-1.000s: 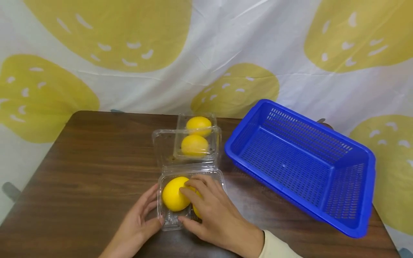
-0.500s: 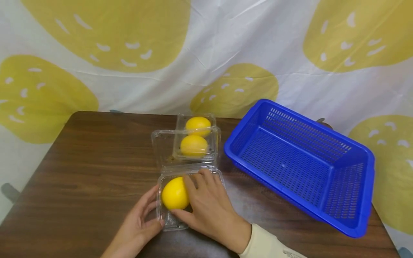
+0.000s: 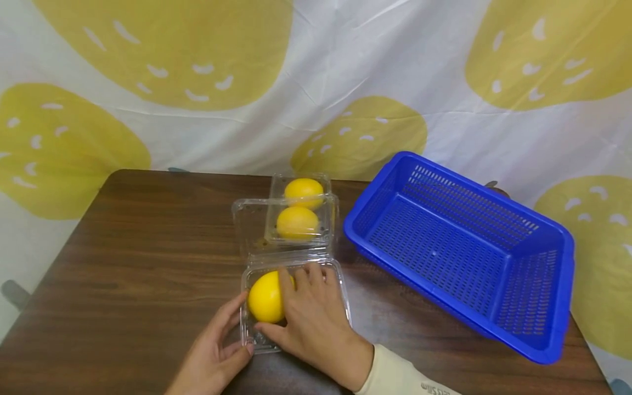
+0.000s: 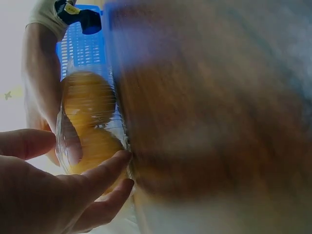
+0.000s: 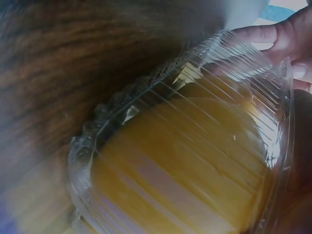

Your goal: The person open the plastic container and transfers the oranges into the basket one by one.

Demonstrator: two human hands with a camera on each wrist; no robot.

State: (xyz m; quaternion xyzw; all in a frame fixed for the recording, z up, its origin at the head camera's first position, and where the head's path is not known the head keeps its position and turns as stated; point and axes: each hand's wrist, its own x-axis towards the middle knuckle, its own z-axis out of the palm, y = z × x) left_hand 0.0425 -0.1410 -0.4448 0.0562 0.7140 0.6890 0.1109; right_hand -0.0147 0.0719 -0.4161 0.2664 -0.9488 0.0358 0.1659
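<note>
In the head view, an opened clear plastic clamshell (image 3: 244,329) lies near the table's front, its lid (image 3: 247,205) raised away from me. One yellow lemon (image 3: 266,299) shows on its left side. My left hand (image 3: 217,345) holds the clamshell's left side, thumb at the near corner and fingers along the wall. Over the right side, my right hand (image 3: 318,318) curls around the second lemon, its thumb low beside the first. That second lemon (image 5: 180,161), hidden from above, shows through the ridged wall in the right wrist view.
Behind the raised lid stands another clear clamshell (image 3: 300,175) with two lemons (image 3: 297,222) inside. A blue perforated basket (image 3: 436,252) sits at the right of the brown wooden table (image 3: 148,263). A lemon-print cloth (image 3: 222,142) hangs along the back.
My right hand has shifted slightly left and settled over the second lemon, which showed under its fingers a second ago. The left hand keeps its hold on the clamshell.
</note>
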